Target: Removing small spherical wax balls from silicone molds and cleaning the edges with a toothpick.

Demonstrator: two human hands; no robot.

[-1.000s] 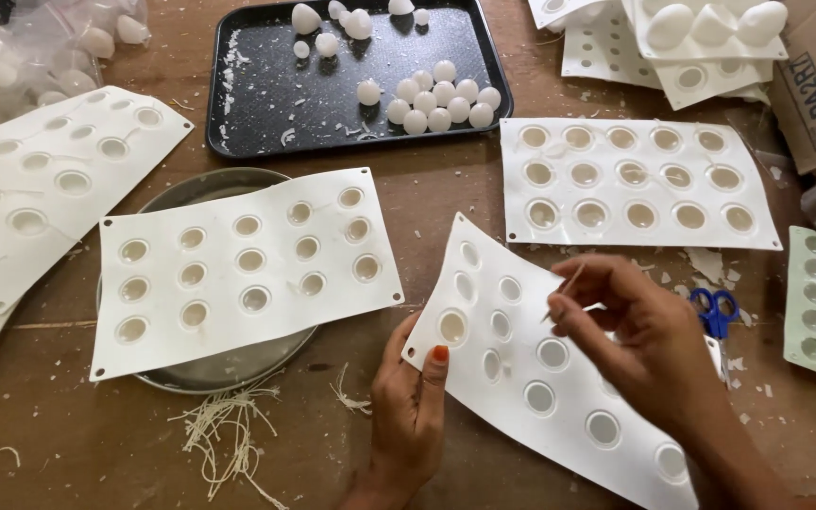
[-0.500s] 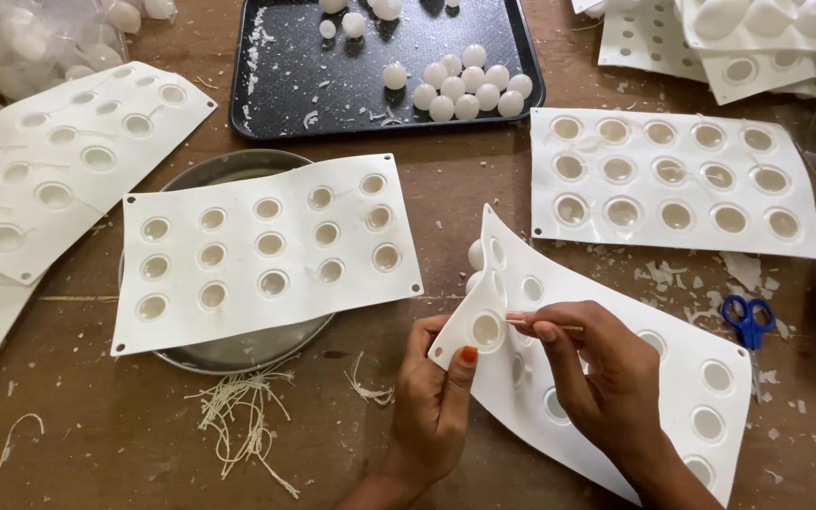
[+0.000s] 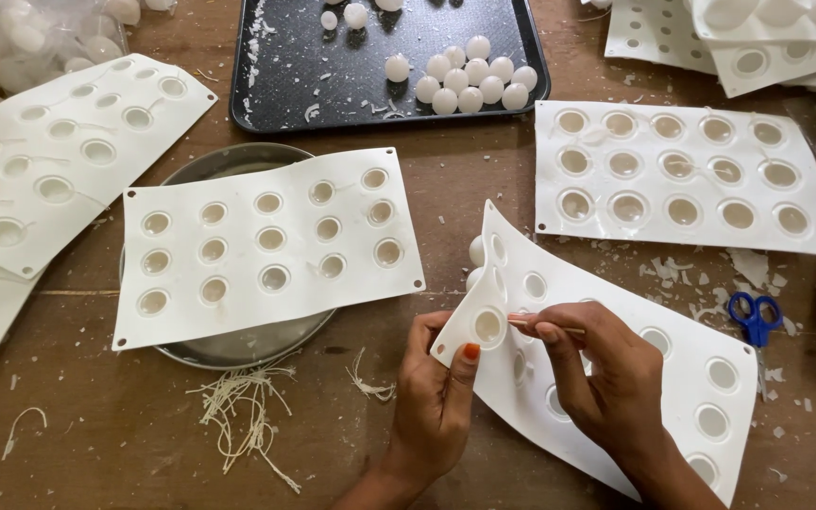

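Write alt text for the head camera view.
A left hand lifts the corner of a flexible white mould sheet with round cavities while the right hand pokes a thin stick at one cavity. A black tray of white balls sits behind.

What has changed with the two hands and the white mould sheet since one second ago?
The left hand moved up and bent the corner of the white flexible mould sheet. The right hand brought its thin stick to that corner cavity. The other moulds stayed.
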